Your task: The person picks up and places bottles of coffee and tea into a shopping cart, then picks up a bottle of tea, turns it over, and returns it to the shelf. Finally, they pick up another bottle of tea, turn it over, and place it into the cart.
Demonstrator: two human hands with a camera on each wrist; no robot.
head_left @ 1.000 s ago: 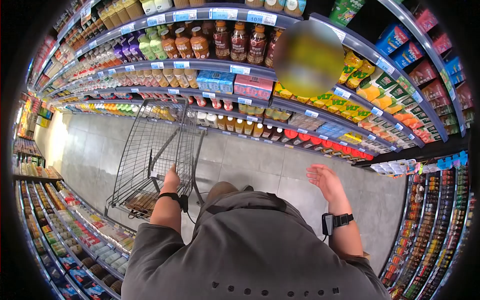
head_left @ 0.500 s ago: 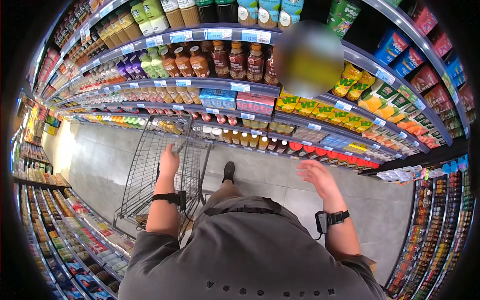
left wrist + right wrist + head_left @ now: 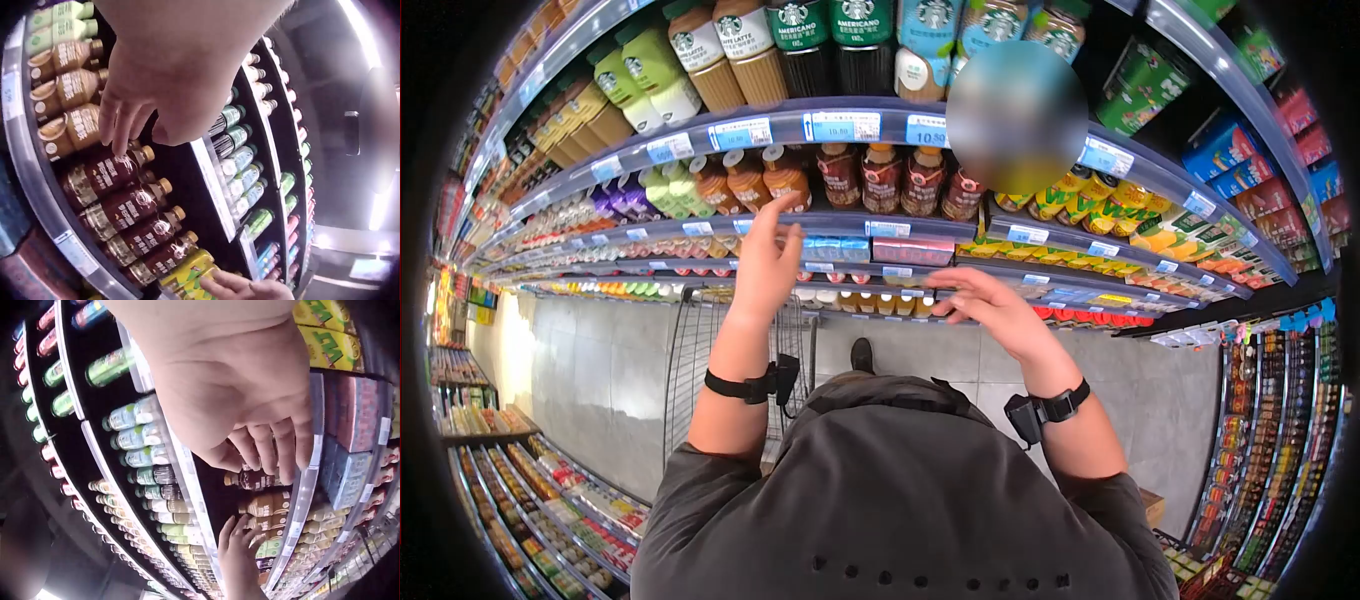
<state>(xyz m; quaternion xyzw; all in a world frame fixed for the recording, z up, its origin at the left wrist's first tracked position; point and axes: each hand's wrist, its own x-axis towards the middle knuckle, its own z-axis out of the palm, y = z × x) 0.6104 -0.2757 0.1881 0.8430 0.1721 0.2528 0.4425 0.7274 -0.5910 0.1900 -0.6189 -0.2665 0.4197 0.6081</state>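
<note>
My left hand (image 3: pixel 768 265) reaches forward with loosely bent fingers and holds nothing. In the head view its fingertips overlap the orange-brown bottles (image 3: pixel 745 185) on a middle shelf. Beside those stand dark red bottles with tan caps (image 3: pixel 881 182); in the left wrist view the left fingers hang close over the nearest of these bottles (image 3: pixel 100 178). Also empty, my right hand (image 3: pixel 1000 318) is held out lower and to the right, palm inward. The right wrist view shows its fingers stretched in front of the bottle shelf, partly hiding a dark red bottle (image 3: pixel 256 480).
A wire shopping cart (image 3: pixel 690 375) stands at the left beside my body. Above are coffee bottles (image 3: pixel 800 45); below are blue cartons (image 3: pixel 835 249) and pink cartons (image 3: pixel 913 251). Yellow juice packs (image 3: pixel 1075 205) lie rightward. More stocked shelves (image 3: pixel 1260 440) flank the grey floor (image 3: pixel 960 355).
My left hand has risen from over the cart to the height of the bottle shelf. My right hand has moved inward and upward. The shelving appears nearer, and the cart is partly behind my arm.
</note>
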